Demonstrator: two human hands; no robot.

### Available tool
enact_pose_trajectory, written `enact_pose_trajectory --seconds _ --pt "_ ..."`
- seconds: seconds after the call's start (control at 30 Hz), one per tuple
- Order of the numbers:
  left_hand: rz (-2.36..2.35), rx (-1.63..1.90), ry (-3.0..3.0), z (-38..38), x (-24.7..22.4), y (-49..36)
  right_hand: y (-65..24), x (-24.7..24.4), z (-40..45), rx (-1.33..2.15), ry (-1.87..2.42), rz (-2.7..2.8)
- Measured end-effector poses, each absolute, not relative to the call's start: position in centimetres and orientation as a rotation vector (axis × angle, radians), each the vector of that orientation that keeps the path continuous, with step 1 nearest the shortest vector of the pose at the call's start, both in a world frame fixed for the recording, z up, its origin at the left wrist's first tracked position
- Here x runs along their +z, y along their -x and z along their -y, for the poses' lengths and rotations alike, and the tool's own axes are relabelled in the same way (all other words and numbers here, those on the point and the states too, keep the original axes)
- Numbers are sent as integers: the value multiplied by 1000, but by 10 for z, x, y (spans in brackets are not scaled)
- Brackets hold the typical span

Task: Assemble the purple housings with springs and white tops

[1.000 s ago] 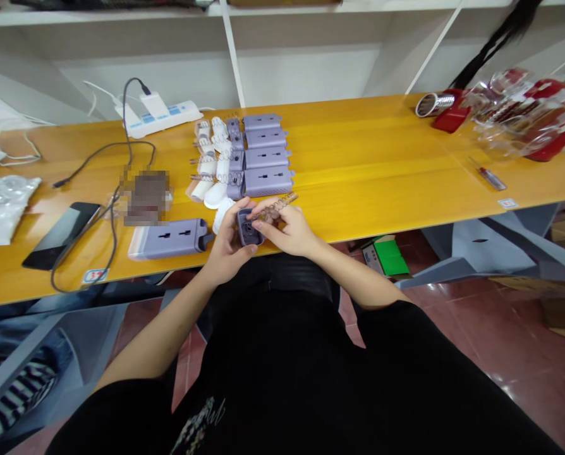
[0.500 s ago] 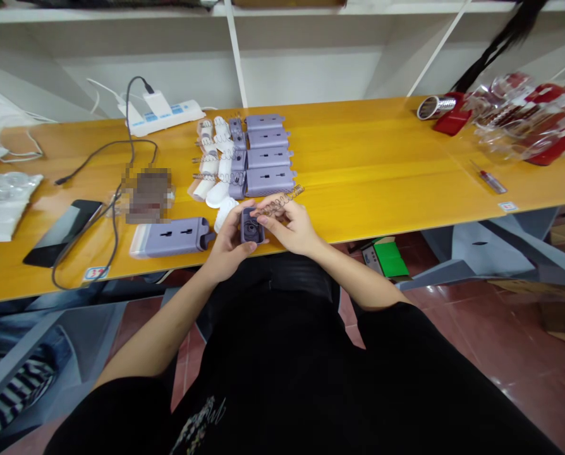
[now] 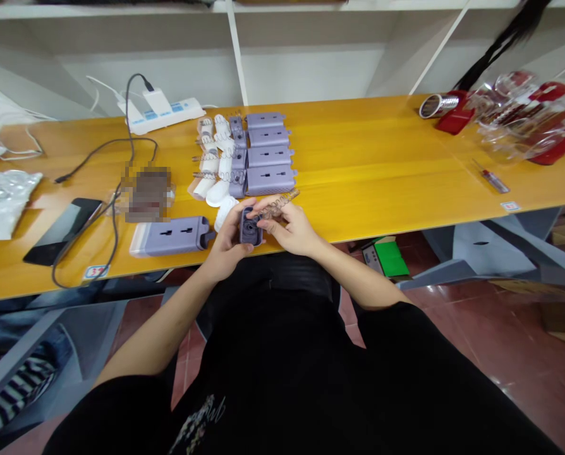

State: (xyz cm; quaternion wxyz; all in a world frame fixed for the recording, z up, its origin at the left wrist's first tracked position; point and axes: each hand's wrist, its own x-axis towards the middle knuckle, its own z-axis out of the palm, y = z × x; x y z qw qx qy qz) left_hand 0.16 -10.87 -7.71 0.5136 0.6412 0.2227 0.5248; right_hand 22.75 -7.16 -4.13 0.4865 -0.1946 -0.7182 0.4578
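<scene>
Looking for writing from my remote place, I find a label (image 3: 97,272) at the near edge of the counter (image 3: 382,151), on the left; its red characters begin with a 3, but the second one I cannot read surely. Another label (image 3: 510,206), on the same edge at far right, is too small for me. On the black shirt (image 3: 301,373) there is a pale script with a floral print, and I cannot make out the word. The power strip (image 3: 173,114) carries blue marks, also too small to read. The small purple case (image 3: 251,238) is between the two hands, just at the near edge, with its open end turned up to the camera. My left hand (image 3: 228,245) grasps this case from its left side, the thumb lying along the near end. My right hand (image 3: 289,229) pinches a coil spring (image 3: 282,200), and its fingertips are at the mouth of the case; the free end of the spring points up and to the right, above the knuckles. Whether the other end is seated inside, I cannot tell. A white round part (image 3: 225,210) lies just beyond the left hand. To the left of this hand rests a larger purple housing (image 3: 181,235), and farther back four similar housings (image 3: 270,180) lie in a row.
</scene>
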Motion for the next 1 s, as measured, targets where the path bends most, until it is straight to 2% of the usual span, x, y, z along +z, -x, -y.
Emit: enact_pose_trajectory --seconds 0.6,1.0 --pt "-625 1302 -1301 113 -66 -10 -233 -36 77 1012 526 1877" --pt "-598 1299 -1093 116 -56 -10 -228 -50 62 769 369 1857"
